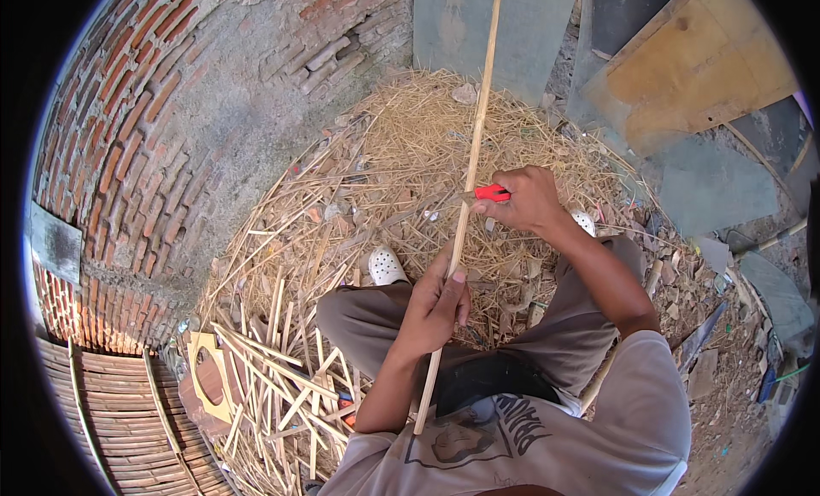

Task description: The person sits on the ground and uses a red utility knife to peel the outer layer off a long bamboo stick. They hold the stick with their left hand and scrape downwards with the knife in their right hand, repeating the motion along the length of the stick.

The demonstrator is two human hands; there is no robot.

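- One long, pale stick (483, 103) runs aslant through the middle of the view; its upper end shows in front of a grey sheet (536, 35), and its lower end lies before the person's shirt (568, 436).
- The left hand (434, 306) has its grip closed around the lower half of this stick, with the thumb laid along it.
- The right hand (528, 201) has its grip pressed together on the red and black handle of a knife (493, 193) — the fingers are curled around it.
- The knife's blade is at the stick, above the left hand; I cannot tell surely whether its edge has entered the wood.
- Under the hands, the ground carries a wide heap of straw-coloured strips (418, 142).
- Two white shoes, the left one (386, 265) and the right one (584, 223), show beyond the bent knees.
- At the lower left there is a loose pile of cut sticks (295, 398) — just beside it, a yellowish panel with a hole (203, 372).
- A brick wall (128, 167) rises on the left.
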